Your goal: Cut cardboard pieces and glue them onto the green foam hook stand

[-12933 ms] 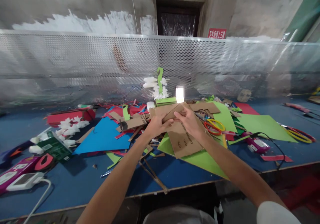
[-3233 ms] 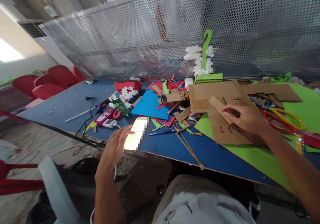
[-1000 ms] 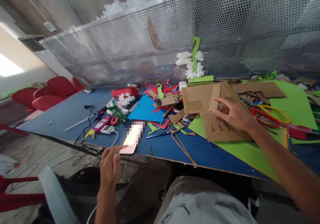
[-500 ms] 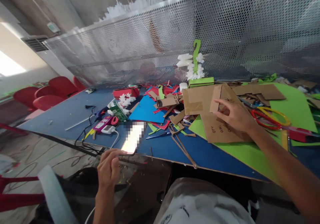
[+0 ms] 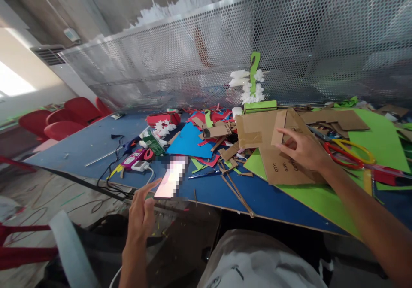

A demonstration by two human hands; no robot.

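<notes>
At the table's front edge a phone (image 5: 169,178) lies with its screen lit and partly pixelated. My left hand (image 5: 140,213) is beside its lower left corner, index finger stretched towards the screen, holding nothing. On the right, my right hand (image 5: 301,148) has thumb and index finger at the right edge of a narrow cardboard strip (image 5: 279,127), gripping it. Under the strip lies a larger piece of brown cardboard (image 5: 254,129) with printed letters and tape. Green sheets (image 5: 301,198) are spread beneath that cardboard.
Scissors with red and yellow handles (image 5: 349,153) lie right of my right hand. A blue sheet (image 5: 189,142), paper scraps, a pen (image 5: 204,174) and a purple box (image 5: 133,158) cover the middle and left. Behind stands a perforated metal panel (image 5: 167,60).
My left hand has drawn back slightly from the phone's lower edge, its index finger now lifted and straighter. The phone's screen looks pinker. My right hand has stayed on the cardboard strip.
</notes>
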